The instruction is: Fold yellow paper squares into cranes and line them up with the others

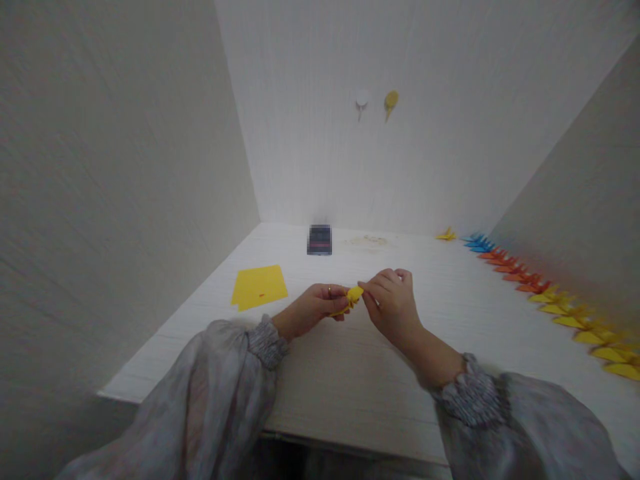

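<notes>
Between my hands, above the middle of the white table (320, 387), is a small folded yellow origami crane (355, 293). My left hand (323, 303) is closed around its left side, with a ring on one finger. The thumb and fingertips of my right hand (390, 300) pinch its right edge. My fingers hide part of the folds. To the left of my left hand lie yellow paper sheets (260, 287), with a small reddish mark on top.
Along the right side runs a row of folded paper cranes, blue (479, 243), orange (515, 268) and yellow (590, 327). A single yellow crane (447, 235) stands at the back. A dark blurred-out object (319, 240) lies near the back wall, which bears two hooks (391, 100).
</notes>
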`<state>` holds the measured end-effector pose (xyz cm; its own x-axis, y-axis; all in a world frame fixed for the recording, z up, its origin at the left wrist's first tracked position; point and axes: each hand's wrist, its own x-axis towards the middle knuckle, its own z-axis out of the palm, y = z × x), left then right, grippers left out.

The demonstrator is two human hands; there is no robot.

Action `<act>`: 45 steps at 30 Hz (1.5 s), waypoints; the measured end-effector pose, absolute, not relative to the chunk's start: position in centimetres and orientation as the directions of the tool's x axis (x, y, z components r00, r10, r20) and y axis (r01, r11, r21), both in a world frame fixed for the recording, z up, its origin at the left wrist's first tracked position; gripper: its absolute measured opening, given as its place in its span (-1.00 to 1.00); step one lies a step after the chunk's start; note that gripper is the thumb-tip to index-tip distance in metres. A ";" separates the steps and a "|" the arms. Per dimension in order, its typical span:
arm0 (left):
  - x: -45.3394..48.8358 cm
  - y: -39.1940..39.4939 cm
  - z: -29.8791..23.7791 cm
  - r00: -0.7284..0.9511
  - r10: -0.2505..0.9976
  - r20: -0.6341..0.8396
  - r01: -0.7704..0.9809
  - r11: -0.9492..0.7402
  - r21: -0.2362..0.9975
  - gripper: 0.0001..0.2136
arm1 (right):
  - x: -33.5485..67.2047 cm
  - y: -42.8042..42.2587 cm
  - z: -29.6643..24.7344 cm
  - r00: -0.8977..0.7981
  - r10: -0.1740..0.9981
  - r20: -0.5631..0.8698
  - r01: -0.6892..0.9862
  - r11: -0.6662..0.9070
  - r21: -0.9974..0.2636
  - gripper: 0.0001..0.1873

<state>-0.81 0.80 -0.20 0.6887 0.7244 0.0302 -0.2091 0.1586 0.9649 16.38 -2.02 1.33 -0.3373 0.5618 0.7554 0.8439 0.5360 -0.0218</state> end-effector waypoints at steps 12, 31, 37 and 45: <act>-0.9 1.1 -0.5 0.651 0.758 -0.049 -0.168 0.207 0.964 -0.77 | 17.1 -1.3 0.4 -0.418 0.527 0.740 0.786 0.619 0.003 -0.67; -0.6 0.9 -0.2 0.535 0.840 0.083 -0.313 0.107 0.944 -0.65 | 16.2 -1.9 1.1 -0.386 0.430 0.816 0.823 0.561 0.093 -0.90; -0.6 0.9 0.0 0.522 0.848 0.095 -0.334 0.101 0.937 -0.67 | 16.2 -1.9 1.2 -0.381 0.432 0.817 0.834 0.542 0.103 -0.90; -0.7 1.0 0.2 0.518 0.848 0.108 -0.365 0.105 0.925 -0.68 | 16.2 -2.0 1.5 -0.382 0.416 0.825 0.835 0.537 0.116 -0.90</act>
